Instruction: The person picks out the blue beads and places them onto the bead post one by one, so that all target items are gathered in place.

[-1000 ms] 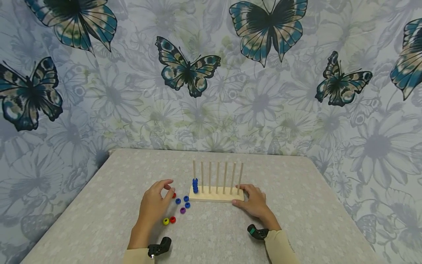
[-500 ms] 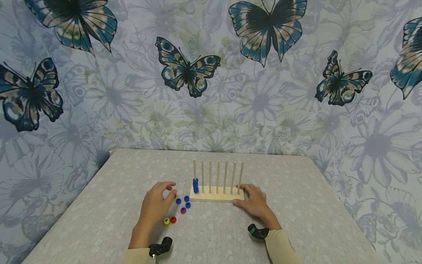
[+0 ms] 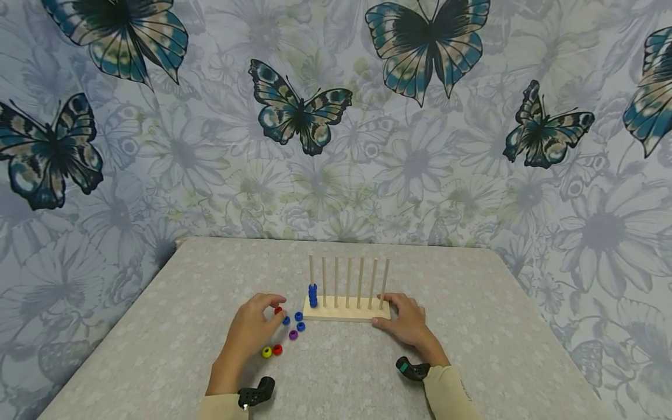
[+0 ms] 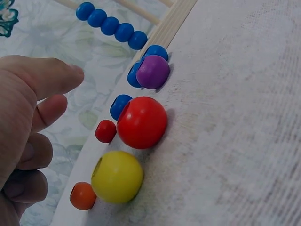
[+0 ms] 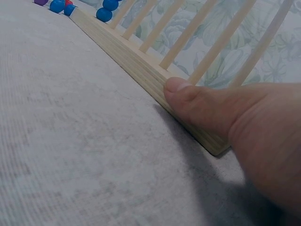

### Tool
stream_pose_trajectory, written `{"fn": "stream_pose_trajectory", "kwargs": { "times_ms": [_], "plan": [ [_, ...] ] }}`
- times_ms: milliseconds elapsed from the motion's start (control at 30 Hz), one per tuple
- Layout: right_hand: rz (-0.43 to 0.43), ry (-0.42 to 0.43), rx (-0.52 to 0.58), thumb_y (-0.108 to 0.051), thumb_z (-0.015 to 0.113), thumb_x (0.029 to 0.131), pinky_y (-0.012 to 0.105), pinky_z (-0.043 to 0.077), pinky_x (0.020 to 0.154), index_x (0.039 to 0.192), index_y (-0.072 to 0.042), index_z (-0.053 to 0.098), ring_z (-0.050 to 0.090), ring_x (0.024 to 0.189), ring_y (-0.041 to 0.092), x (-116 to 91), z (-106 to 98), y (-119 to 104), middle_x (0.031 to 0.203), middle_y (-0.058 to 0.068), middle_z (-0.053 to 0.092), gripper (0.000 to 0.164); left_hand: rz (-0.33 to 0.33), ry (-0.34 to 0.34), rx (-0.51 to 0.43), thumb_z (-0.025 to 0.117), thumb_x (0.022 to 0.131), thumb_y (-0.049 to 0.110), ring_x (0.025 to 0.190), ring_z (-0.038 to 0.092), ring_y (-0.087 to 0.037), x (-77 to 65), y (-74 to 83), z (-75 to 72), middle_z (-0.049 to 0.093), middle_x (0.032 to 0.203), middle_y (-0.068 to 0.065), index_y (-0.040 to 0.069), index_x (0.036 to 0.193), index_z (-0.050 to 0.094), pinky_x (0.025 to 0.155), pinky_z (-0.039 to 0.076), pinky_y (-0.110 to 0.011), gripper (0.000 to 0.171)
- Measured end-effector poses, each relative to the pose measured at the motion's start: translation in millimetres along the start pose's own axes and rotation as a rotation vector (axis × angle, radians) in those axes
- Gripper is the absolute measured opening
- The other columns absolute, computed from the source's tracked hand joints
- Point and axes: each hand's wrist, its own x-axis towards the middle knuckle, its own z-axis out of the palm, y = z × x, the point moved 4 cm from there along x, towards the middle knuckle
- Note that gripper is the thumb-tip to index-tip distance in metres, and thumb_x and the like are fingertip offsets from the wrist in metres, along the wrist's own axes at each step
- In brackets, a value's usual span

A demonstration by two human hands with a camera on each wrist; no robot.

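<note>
A wooden stand (image 3: 346, 315) with a row of upright pegs sits on the table; its leftmost peg carries several blue beads (image 3: 312, 296). My right hand (image 3: 406, 321) grips the right end of its base, thumb (image 5: 197, 101) along the front edge. My left hand (image 3: 254, 322) hovers over the loose beads with thumb and index finger parted and nothing between them. A red bead (image 3: 278, 310) shows in that gap in the head view. The thumb tip overlaps a blue bead (image 3: 286, 321). In the left wrist view the other fingers (image 4: 35, 150) curl loosely.
Left of the stand lie two more blue beads (image 3: 300, 321) and a purple bead (image 3: 293, 335). Nearer me are a yellow bead (image 3: 267, 352) and a red bead (image 3: 277, 349). An orange bead (image 4: 83, 196) appears in the left wrist view. A butterfly-patterned wall (image 3: 336, 192) stands behind the table.
My left hand has moved slightly right and lower, its thumb now overlapping a blue bead. The right hand stays on the stand.
</note>
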Motion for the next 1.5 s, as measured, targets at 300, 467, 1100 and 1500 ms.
{"fn": "stream_pose_trajectory", "kwargs": {
  "times_ms": [300, 467, 1100, 1500],
  "plan": [
    [-0.004, 0.0, 0.001, -0.054, 0.082, 0.077, 0.047, 0.031, 0.092, 0.131, -0.027, 0.062, 0.049, 0.122, 0.026, -0.3, 0.6, -0.1, 0.137, 0.001, 0.059, 0.063, -0.035, -0.099, -0.002, 0.077, 0.089, 0.028, 0.078, 0.055, -0.013, -0.2, -3.5, 3.1, 0.069, 0.104, 0.002, 0.021, 0.117, 0.072, 0.069, 0.05, -0.03, 0.03],
    [-0.002, 0.001, 0.001, -0.055, 0.082, 0.077, 0.047, 0.031, 0.092, 0.13, -0.027, 0.062, 0.049, 0.122, 0.026, -1.1, -0.1, -0.9, 0.136, 0.001, 0.059, 0.063, -0.049, -0.148, 0.033, 0.077, 0.088, 0.028, 0.078, 0.055, -0.011, 0.9, -5.9, 5.5, 0.069, 0.1, 0.004, 0.021, 0.115, 0.073, 0.067, 0.048, -0.03, 0.028],
    [-0.015, 0.013, -0.001, -0.056, 0.081, 0.077, 0.048, 0.03, 0.092, 0.131, -0.027, 0.062, 0.048, 0.123, 0.026, -3.2, 0.7, -1.0, 0.139, 0.001, 0.058, 0.064, -0.036, -0.155, 0.087, 0.079, 0.085, 0.026, 0.087, 0.063, -0.011, 0.4, -6.5, 15.7, 0.07, 0.096, 0.006, 0.022, 0.108, 0.075, 0.079, 0.055, -0.041, 0.024],
    [-0.003, 0.003, -0.014, -0.055, 0.081, 0.078, 0.048, 0.03, 0.093, 0.132, -0.027, 0.061, 0.048, 0.124, 0.025, -1.4, 1.8, 0.7, 0.139, 0.001, 0.057, 0.064, -0.022, -0.15, 0.11, 0.08, 0.085, 0.025, 0.088, 0.065, -0.012, -2.7, -2.6, 14.0, 0.07, 0.094, 0.006, 0.019, 0.107, 0.076, 0.081, 0.056, -0.043, 0.024]
  ]
}}
